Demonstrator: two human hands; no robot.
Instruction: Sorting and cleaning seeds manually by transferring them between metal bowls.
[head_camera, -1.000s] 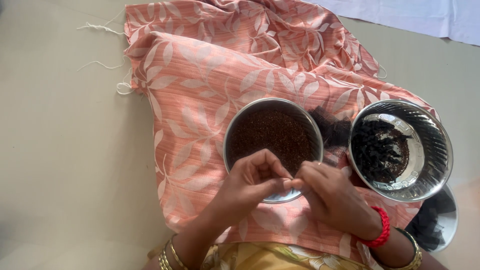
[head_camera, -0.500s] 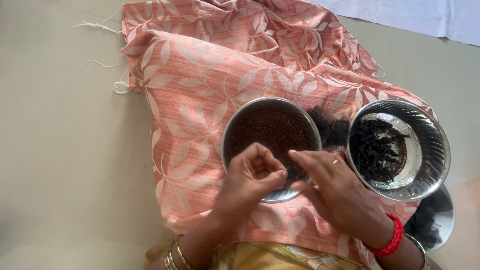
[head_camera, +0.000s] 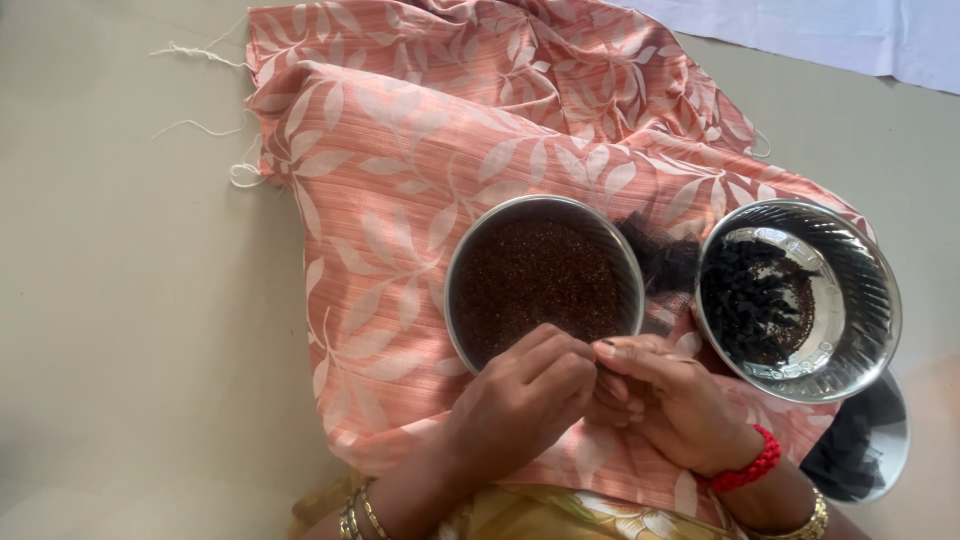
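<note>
Both hands have drawn closer together since half a second ago: the left hand and right hand now touch fingertips, pinching something too small to tell, over the near rim of the seed bowl on the cloth.

bowl of seeds: round steel, full of small dark brown grains, upright on cloth, touching both hands' fingertips.

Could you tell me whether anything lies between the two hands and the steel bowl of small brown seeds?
Nothing visible does. The left hand and right hand meet fingertip to fingertip right over the near rim of the seed bowl.
</note>
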